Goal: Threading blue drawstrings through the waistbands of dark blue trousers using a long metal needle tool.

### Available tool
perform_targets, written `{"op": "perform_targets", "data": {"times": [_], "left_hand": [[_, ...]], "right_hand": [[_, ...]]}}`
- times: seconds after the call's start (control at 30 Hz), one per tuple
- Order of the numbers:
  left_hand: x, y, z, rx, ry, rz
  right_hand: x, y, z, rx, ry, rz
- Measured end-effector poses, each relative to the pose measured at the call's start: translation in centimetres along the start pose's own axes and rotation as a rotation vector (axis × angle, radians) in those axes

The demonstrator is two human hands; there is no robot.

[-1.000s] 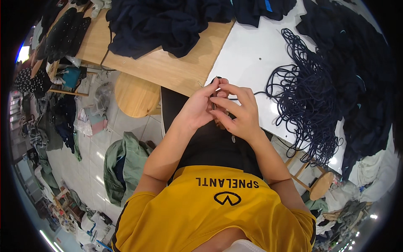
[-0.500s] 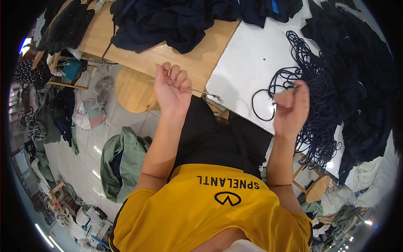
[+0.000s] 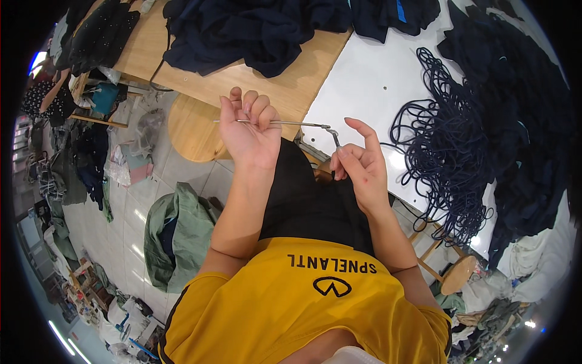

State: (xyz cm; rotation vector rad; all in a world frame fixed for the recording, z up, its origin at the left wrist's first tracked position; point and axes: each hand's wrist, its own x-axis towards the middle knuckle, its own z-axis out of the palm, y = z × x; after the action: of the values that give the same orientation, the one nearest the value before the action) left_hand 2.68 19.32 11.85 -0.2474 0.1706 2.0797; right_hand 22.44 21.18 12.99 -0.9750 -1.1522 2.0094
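Note:
In my left hand [image 3: 251, 130] is a thin metal rod [image 3: 297, 123], held by curled fingers against the palm. It lies nearly level and points right, with a small fitting [image 3: 326, 126] at its tip. My right hand [image 3: 362, 164] pinches a short dark piece with a shiny end [image 3: 336, 138], which looks like a cord end. That shiny end meets the rod's tip; whether it is hooked on I cannot tell. My right index finger is raised. Beside this hand, a tangled heap of navy cord [image 3: 445, 158] lies on the white tabletop [image 3: 348, 88].
Navy garments [image 3: 236, 33] lie on the wooden table [image 3: 291, 85] ahead, and a dark cloth pile [image 3: 521, 121] is at right. A round wooden stool [image 3: 191, 130] stands at left, near a green cloth bundle [image 3: 182, 242] on the floor. Another person [image 3: 48, 100] is at far left.
My right hand has left the cord heap and moved left to the rod's tip with the dark piece. The rod has swung closer to level; my left hand has barely moved.

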Motion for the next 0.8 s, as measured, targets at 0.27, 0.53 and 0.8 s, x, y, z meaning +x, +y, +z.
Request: {"op": "perform_targets", "data": {"times": [0.27,0.53,0.8], "left_hand": [[-0.7,-0.7,0.2,0.036,0.046,-0.081],[-1.1,-1.0,0.1,0.208,0.044,-0.059],[-2.0,-3.0,0.6,0.441,-0.004,-0.032]], "right_hand": [[0.6,0.2,-0.1,0.112,-0.003,0.020],[1.3,-0.1,-1.0,0.254,-0.064,0.257],[3.6,-1.0,-4.4,-0.729,0.322,-0.588]]}}
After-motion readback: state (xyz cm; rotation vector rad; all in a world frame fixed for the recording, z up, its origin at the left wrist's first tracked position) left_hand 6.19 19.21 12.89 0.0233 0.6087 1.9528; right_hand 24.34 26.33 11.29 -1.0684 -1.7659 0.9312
